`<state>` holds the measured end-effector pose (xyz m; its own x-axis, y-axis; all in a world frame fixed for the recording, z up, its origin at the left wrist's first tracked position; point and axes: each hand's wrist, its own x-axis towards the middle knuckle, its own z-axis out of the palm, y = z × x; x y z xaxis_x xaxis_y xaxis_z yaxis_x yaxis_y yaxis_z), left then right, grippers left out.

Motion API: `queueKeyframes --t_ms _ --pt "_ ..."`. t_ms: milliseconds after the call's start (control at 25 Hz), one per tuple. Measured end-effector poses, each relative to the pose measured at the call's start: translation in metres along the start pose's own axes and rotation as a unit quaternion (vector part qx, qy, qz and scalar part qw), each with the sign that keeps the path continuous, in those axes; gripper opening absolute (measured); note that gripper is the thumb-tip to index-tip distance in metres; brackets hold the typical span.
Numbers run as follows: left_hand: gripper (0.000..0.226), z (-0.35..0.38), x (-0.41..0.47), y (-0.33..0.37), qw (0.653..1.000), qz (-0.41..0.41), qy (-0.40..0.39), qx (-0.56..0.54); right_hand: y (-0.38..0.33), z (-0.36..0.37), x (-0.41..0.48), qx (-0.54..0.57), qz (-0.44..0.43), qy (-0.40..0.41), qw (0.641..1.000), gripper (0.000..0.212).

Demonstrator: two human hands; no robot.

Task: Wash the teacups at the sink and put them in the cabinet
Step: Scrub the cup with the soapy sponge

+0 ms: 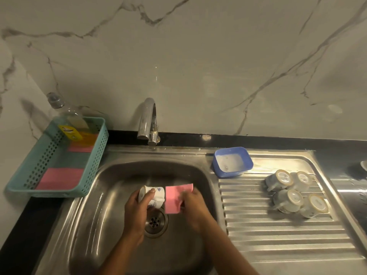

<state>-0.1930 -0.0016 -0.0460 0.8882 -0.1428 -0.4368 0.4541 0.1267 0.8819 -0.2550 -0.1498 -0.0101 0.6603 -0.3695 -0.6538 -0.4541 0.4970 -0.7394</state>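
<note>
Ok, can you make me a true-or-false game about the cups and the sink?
1. The left hand holds a white flowered teacup over the steel sink basin. True.
2. The right hand holds a green brush. False: it holds a pink rectangular sponge.
3. Four white teacups stand upside down on the ridged steel draining board. True.
4. The blue plastic tub sits inside the sink basin. False: it stands at the draining board's back edge.

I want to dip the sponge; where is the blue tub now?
In the head view the blue tub stands right of the basin, at the back of the ribbed drainboard, behind the upturned teacups.
</note>
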Motion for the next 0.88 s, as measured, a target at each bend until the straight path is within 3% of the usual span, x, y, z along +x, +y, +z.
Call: queueKeyframes --t_ms 120,280,360,480,560,600,680,720,760,800,840,880 --pt "0.009 -0.01 0.001 0.01 1.0 0.001 0.026 -0.004 0.011 0.021 -0.007 0.069 0.071 0.016 0.995 0.017" --pt "0.006 -0.022 0.001 0.024 1.0 0.005 0.013 -0.009 0.009 0.052 -0.02 0.157 0.13 -0.036 0.978 0.025" --pt "0.009 -0.024 0.003 0.026 1.0 0.0 -0.017 -0.014 0.0 0.069 -0.03 0.19 0.122 -0.05 0.973 0.027" --pt "0.017 -0.018 0.005 0.042 0.993 -0.035 -0.076 -0.089 0.0 0.09 -0.034 0.244 0.037 -0.087 0.965 0.025" --pt "0.016 -0.009 0.002 0.061 0.983 -0.076 -0.104 -0.131 0.021 0.091 -0.032 0.079 -0.094 -0.108 0.987 0.035" --pt "0.017 -0.004 0.0 0.069 0.98 -0.098 -0.107 -0.139 0.03 0.088 -0.027 -0.044 -0.17 -0.096 0.98 0.035" --pt "0.019 0.003 -0.001 0.072 0.98 -0.158 -0.07 -0.096 0.037 0.075 -0.015 -0.207 -0.273 -0.125 0.931 0.029" --pt "0.023 0.004 0.001 0.07 0.981 -0.188 -0.036 -0.031 0.037 0.064 -0.004 -0.301 -0.304 -0.162 0.889 0.03" --pt "0.029 0.005 0.004 0.065 0.976 -0.214 -0.004 0.046 0.034 0.058 0.001 -0.348 -0.29 -0.181 0.873 0.033" --pt "0.035 0.006 0.007 0.062 0.967 -0.229 0.01 0.112 0.035 0.05 0.009 -0.422 -0.308 -0.196 0.83 0.035" --pt "0.04 0.006 0.009 0.062 0.96 -0.237 0.009 0.147 0.028 0.048 0.007 -0.378 -0.253 -0.205 0.867 0.034" --pt "0.044 0.006 0.012 0.063 0.959 -0.229 0.001 0.166 0.023 0.051 0.003 -0.347 -0.225 -0.166 0.895 0.029"
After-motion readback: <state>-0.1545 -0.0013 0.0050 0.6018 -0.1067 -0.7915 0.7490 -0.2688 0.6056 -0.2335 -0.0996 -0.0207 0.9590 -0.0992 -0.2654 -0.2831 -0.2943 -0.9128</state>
